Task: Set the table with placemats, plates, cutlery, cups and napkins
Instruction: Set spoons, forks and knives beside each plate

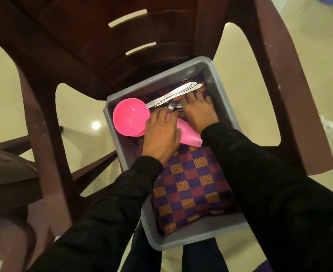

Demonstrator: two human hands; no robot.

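Observation:
A grey tub [193, 240] sits on a brown plastic chair. Inside it lie folded checkered placemats [189, 185] in purple, maroon and orange. Several pieces of steel cutlery [173, 95] rest at the far end. A stack of pink cups [130, 116] lies there with its mouth towards me, and another pink cup [189, 136] lies on its side between my hands. My left hand [161, 136] rests over that cup, its fingertips at the cutlery ends. My right hand [199, 112] is spread flat on the cloth, fingertips touching the cutlery handles. Neither hand plainly grips anything.
The brown chair's backrest [110, 46] rises beyond the tub, with armrests at left [36, 114] and right [291, 95]. Cream floor tiles [318, 46] show around it. Another dark chair edge [6, 169] is at far left. My legs stand below the tub.

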